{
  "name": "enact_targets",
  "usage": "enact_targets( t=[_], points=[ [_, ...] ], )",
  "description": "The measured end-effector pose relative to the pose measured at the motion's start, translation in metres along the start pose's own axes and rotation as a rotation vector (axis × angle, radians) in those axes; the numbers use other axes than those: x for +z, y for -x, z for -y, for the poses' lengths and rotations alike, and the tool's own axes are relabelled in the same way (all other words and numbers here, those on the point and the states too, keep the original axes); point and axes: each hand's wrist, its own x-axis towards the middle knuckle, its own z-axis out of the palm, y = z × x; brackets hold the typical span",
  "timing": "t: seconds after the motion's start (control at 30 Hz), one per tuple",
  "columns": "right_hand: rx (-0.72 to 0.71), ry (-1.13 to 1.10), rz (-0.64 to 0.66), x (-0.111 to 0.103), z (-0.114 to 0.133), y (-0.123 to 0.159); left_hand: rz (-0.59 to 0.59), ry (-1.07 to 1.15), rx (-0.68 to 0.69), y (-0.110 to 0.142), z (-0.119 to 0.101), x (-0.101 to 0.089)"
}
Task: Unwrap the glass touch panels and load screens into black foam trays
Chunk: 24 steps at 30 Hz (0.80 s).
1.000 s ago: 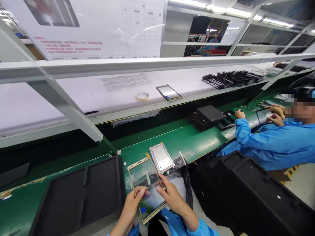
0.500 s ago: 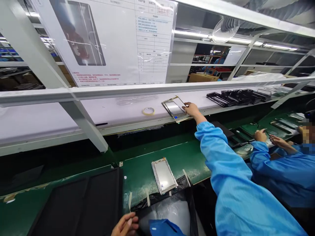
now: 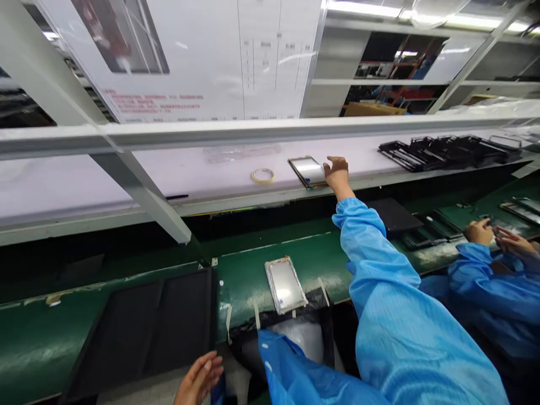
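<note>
My right hand (image 3: pixel 337 171) is over the shelf, at the right edge of a flat rectangular screen panel (image 3: pixel 307 170) with a dark border. Its fingers are bent and apart, and I see nothing held in them. Low in the view, my left hand (image 3: pixel 199 378) hangs in front of the bench with fingers stretched and holds nothing. Between the arms, a second screen panel (image 3: pixel 287 286) with a silvery rim lies on the green bench (image 3: pixel 240 270). A yellow tape roll (image 3: pixel 262 176) sits left of the shelf panel.
Stacked black frames (image 3: pixel 447 152) occupy the shelf's right part. A black divided tray (image 3: pixel 147 326) lies on the bench at left. A black-lined bag (image 3: pixel 304 329) hangs at the bench edge. A co-worker's hands (image 3: pixel 481 232) are at right. A slanted white post (image 3: pixel 139 191) crosses the shelf.
The panel under my right hand was tilted and held at its edge; now it lies flat on the shelf, and the fingers have come off it. My left hand has shifted slightly left and down.
</note>
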Motion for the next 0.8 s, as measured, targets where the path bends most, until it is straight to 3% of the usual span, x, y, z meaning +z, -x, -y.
enact_targets(
  t=[0.07,0.13,0.2,0.27,0.3,0.37,0.5,0.8],
  points=[
    [-0.060,-0.034,-0.025,0.013,0.003,0.072,0.013,-0.007,0.040,0.005,-0.007,0.002],
    [-0.102,-0.082,0.058,0.037,0.004,0.169,0.028,-0.011,0.087,0.006,-0.011,0.004],
    [-0.012,-0.024,0.368,0.069,0.003,0.274,0.062,-0.019,0.084,0.004,-0.012,0.004],
    [0.192,0.148,0.756,0.104,-0.001,0.365,0.104,-0.029,0.078,0.001,-0.012,0.001],
    [0.299,0.233,0.916,0.120,-0.003,0.400,0.125,-0.036,0.077,0.000,-0.012,-0.001],
    [0.440,0.370,1.091,0.146,-0.006,0.446,0.156,-0.050,0.079,0.000,-0.013,-0.007],
    [0.489,0.480,1.098,0.171,-0.005,0.469,0.179,-0.065,0.097,0.003,-0.017,-0.026],
    [0.505,0.585,1.117,0.175,0.015,0.457,0.116,0.007,0.130,0.010,-0.010,-0.081]
  ],
)
